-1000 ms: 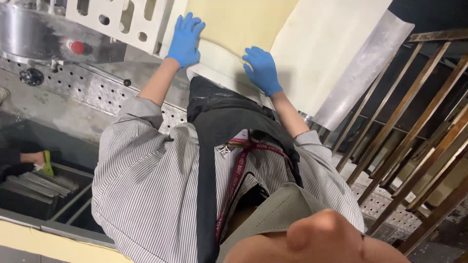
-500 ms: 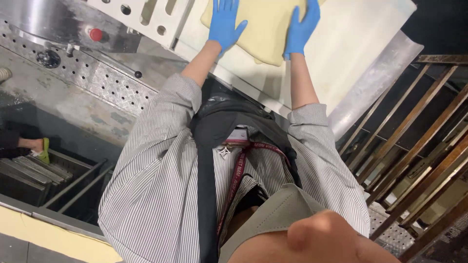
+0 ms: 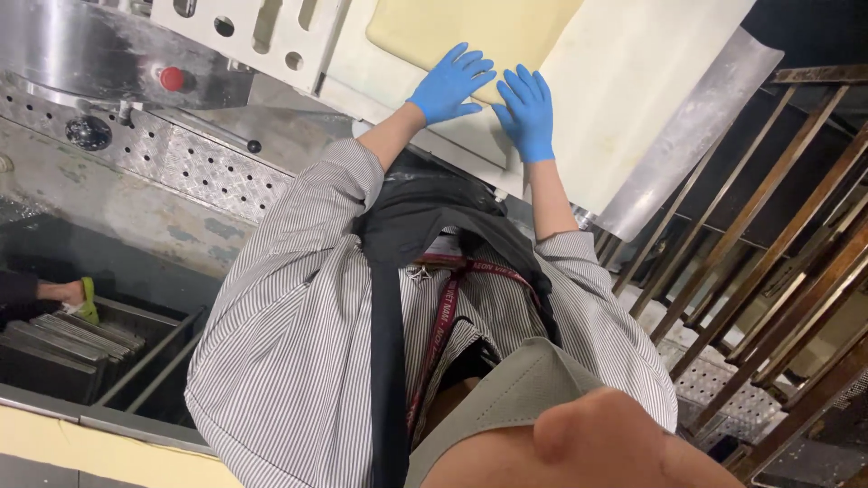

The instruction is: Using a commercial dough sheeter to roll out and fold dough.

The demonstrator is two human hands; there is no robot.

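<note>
The fingers of the left hand [image 3: 449, 84] are spread and lie flat on the near edge of a pale yellow dough sheet [image 3: 479, 32]; they press on it and do not close around anything. The fingers of the right hand [image 3: 525, 111] are also stretched out and open, just beside the left hand, with the fingertips on the same near edge of the dough and the palm on the white belt [image 3: 624, 99] under it. Both hands wear blue gloves. The dough sheet lies on the belt, toward its far edge, and goes out of view at the top. A grey metal strip [image 3: 692, 136] runs along the right edge of the belt.

The forearms are bare, and the sleeves belong to a grey striped shirt [image 3: 289, 334] with a black apron strap [image 3: 389, 343] over it. Left of the belt stands a white perforated panel [image 3: 262, 36], and beside it a steel machine body with a red button [image 3: 172, 79]. On the right side there are brown metal rack bars [image 3: 768, 262]. At the lower left edge, another person's hand [image 3: 63, 294] holds something yellow-green over dark trays [image 3: 63, 348].
</note>
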